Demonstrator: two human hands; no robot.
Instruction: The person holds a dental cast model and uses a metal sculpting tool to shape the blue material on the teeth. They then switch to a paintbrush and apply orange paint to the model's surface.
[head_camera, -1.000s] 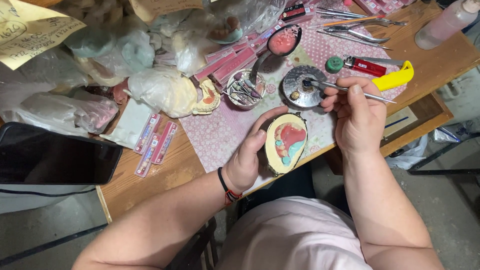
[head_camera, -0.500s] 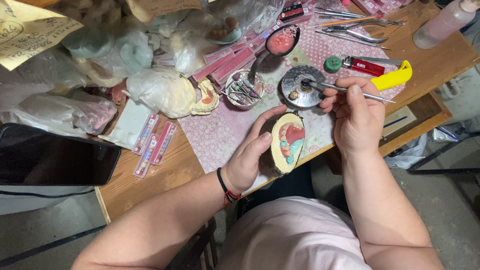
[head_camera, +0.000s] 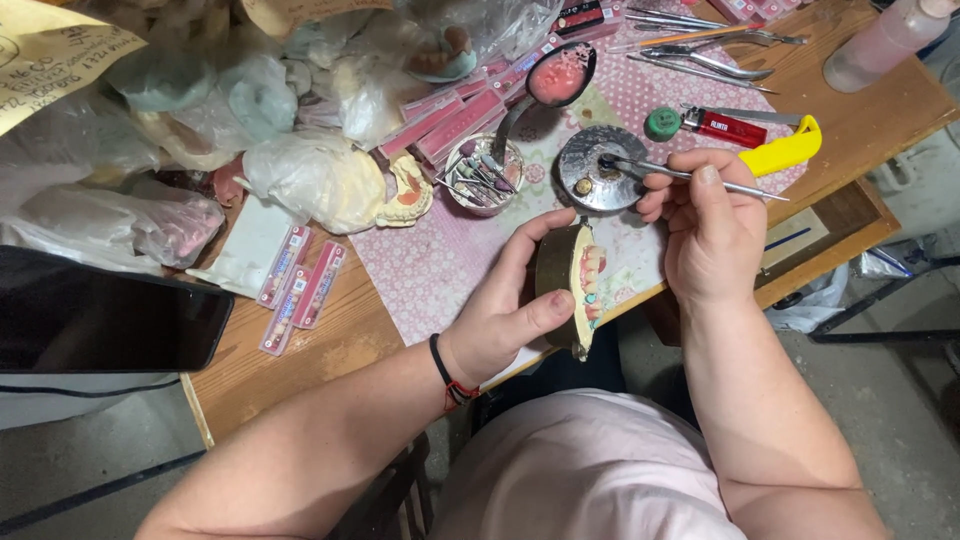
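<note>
head view: the left hand (head_camera: 500, 320) has tipped the denture model (head_camera: 575, 285) on edge, grip closed round it above the table (head_camera: 300, 365) edge; the right hand (head_camera: 705, 225) – pinching a thin metal tool (head_camera: 690, 175) – keeps its tip in the round metal dish (head_camera: 600, 155).

A worn wooden tabletop (head_camera: 300, 360) stands on a grey concrete floor (head_camera: 900, 400) — scuffed and dusty. A pink patterned mat (head_camera: 440, 270) covers its middle. Dark metal furniture legs (head_camera: 880, 335) cross the floor at right — the light is even and soft.
</note>
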